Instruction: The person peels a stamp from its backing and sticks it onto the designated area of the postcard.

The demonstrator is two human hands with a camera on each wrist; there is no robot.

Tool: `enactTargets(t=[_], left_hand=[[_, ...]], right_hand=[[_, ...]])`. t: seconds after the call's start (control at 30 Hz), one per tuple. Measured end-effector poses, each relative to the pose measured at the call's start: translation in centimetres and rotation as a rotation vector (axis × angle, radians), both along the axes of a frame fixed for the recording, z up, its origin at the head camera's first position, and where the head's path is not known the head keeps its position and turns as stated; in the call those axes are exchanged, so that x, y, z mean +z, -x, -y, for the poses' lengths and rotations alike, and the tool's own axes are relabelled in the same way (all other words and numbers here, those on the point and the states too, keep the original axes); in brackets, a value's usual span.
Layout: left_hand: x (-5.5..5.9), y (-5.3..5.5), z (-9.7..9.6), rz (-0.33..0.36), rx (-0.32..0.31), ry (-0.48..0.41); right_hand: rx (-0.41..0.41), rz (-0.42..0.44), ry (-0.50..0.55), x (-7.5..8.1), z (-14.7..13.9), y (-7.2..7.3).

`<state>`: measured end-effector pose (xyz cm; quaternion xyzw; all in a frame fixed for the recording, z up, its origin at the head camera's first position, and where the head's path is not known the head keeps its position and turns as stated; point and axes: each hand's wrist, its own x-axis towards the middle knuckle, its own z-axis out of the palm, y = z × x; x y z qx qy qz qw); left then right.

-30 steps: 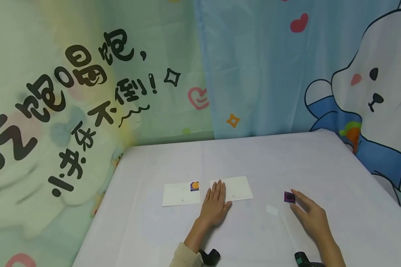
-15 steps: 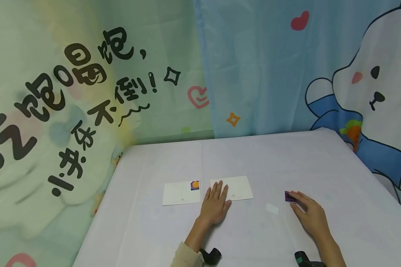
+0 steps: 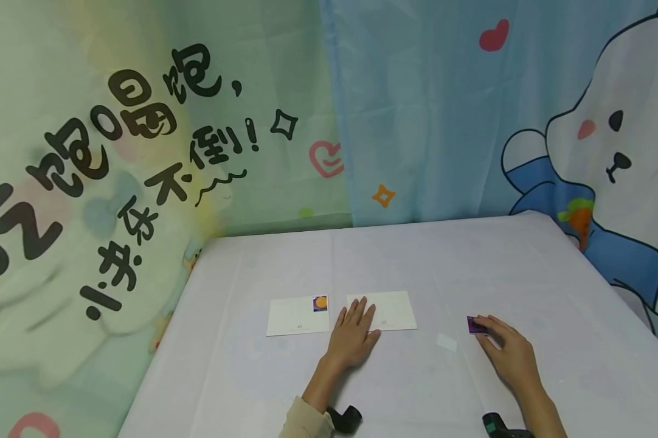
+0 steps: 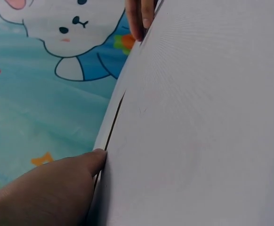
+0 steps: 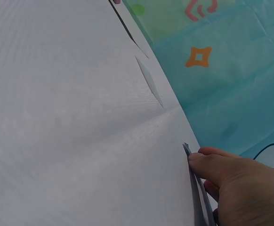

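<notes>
My left hand [image 3: 353, 340] lies flat with fingers straight, its fingertips over the left side of a blank white postcard [image 3: 394, 310]. In the left wrist view its thumb [image 4: 97, 160] is at the card's edge. Further right, my right hand [image 3: 509, 353] pinches a small dark purple stamp [image 3: 474, 326] between thumb and fingers, and the fingers cover part of it. Edge-on in the right wrist view, the stamp [image 5: 196, 174] looks like thin sheets close together. To the left lies a second white postcard [image 3: 290, 319], bearing a purple stamp with an orange disc [image 3: 320, 303] in its upper right corner.
A small pale translucent slip [image 3: 446, 342] lies on the white tablecloth [image 3: 405, 389], between the right postcard and my right hand. Behind the table hang printed curtains [image 3: 416, 121]. Black wrist devices [image 3: 346, 420] show by both wrists.
My right index finger has slid leftward over the stamp, hiding more of its face than a second ago. My left hand keeps its place on the postcard.
</notes>
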<state>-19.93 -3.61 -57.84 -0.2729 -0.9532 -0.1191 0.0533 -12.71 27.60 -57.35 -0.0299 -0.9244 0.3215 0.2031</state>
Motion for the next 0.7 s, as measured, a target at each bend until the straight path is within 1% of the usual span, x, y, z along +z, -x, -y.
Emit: enactTargets(t=[0.2, 0.3, 0.4, 0.53, 0.7], left_hand=[[0.08, 0.1, 0.21, 0.008, -0.015, -0.063], [0.09, 0.06, 0.32, 0.008, -0.015, -0.079], [0.12, -0.01, 0.42, -0.001, -0.018, -0.088], [0.11, -0.08, 0.54, -0.001, -0.027, -0.109], [0.26, -0.18, 0.53, 0.056, -0.04, -0.152]], right_hand=[[-0.006, 0.015, 0.0, -0.08, 0.05, -0.08], [-0.008, 0.018, 0.003, -0.03, 0.16, -0.15], [-0.012, 0.022, 0.026, 0.01, 0.29, -0.25], [-0.042, 0.036, 0.054, 0.03, 0.48, -0.23], [-0.092, 0.026, 0.067, 0.35, 0.88, -0.05]])
